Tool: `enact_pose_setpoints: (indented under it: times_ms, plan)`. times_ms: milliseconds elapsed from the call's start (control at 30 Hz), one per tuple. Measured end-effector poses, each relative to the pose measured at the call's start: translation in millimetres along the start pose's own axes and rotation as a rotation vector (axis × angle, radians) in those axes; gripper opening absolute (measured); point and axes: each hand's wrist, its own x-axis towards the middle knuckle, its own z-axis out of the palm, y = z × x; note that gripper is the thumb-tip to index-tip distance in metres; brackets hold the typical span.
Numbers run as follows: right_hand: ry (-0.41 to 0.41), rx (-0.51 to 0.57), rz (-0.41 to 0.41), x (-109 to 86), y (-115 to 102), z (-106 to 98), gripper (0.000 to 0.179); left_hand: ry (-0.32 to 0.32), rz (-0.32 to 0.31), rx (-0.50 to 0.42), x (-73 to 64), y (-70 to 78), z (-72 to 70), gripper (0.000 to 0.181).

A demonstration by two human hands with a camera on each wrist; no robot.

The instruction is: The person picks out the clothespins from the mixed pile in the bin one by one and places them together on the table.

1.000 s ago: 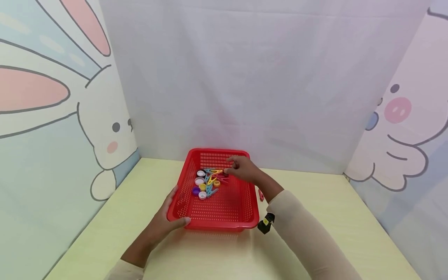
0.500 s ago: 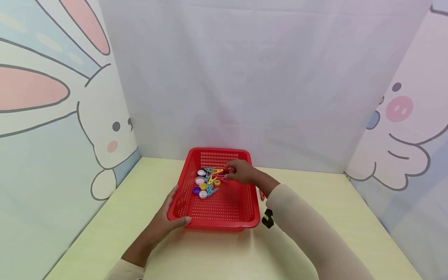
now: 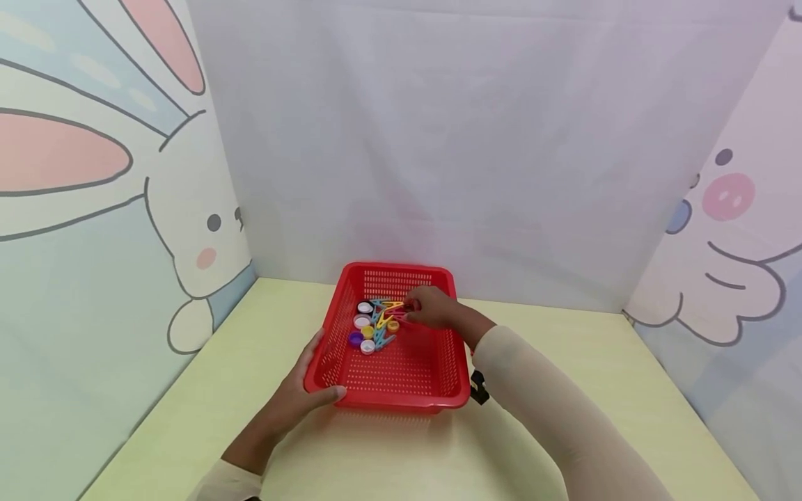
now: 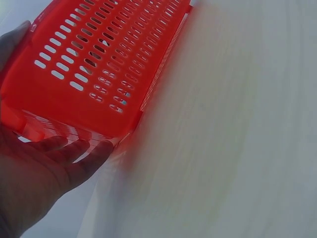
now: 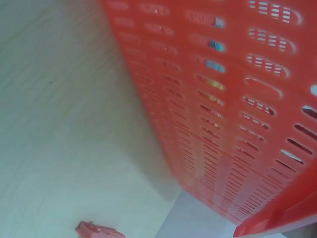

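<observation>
A red perforated plastic basket point(image 3: 388, 401) sits on the table in the head view. My left hand point(image 3: 294, 390) grips its near left corner, thumb over the rim; the left wrist view shows fingers point(image 4: 89, 163) against the outer wall. Inside lie blue clothespins point(image 3: 383, 339), yellow clothespins point(image 3: 384, 321) and pinkish-red ones, beside several bottle caps, among them a purple cap point(image 3: 356, 339) and an orange cap point(image 3: 392, 325). My right hand point(image 3: 434, 308) reaches into the far right part, fingers bent around a small dark item by the red clothespins. Whether they pinch anything is unclear.
On the table right of the basket is a black object with a yellow mark point(image 3: 479, 387), partly behind the right sleeve. A red clothespin point(image 5: 99, 230) lies outside the basket in the right wrist view. A white cloth wall point(image 3: 426, 139) stands behind; cartoon panels flank both sides.
My right hand has come down slightly onto the clothespins and caps, its fingers drawing closer around the dark item. My left hand stays on the basket's corner. The head view has shifted a little.
</observation>
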Motion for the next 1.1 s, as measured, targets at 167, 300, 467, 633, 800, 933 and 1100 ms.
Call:
enact_pose_setpoints:
  times_ms: [167,300,467,633,800,933,1100]
  plan:
    - [0.001,-0.018,-0.033,6.7,1.8,0.0,0.031,0.003,0.003,-0.008,0.6,-0.8,0.1,0.120]
    - [0.000,-0.035,-0.031,10.7,5.2,0.3,0.034,-0.005,0.008,-0.018,0.3,-1.1,0.6,0.120]
    - [-0.009,-0.031,-0.014,15.6,9.1,1.5,0.036,-0.003,0.011,-0.023,-0.5,0.5,1.5,0.120]
    - [-0.033,-0.153,-0.063,21.8,14.2,4.9,0.032,-0.003,0.006,-0.019,-0.2,1.5,2.3,0.121]
    - [-0.070,-0.213,-0.063,21.3,16.2,9.7,0.037,-0.003,0.004,-0.016,0.1,1.7,2.6,0.121]
    - [-0.112,-0.168,0.033,21.3,14.1,13.3,0.055,0.002,0.002,-0.013,0.7,1.5,2.4,0.120]
    - [-0.175,-0.146,0.124,23.5,11.5,15.2,0.073,0.000,0.003,-0.018,1.3,1.1,1.8,0.120]
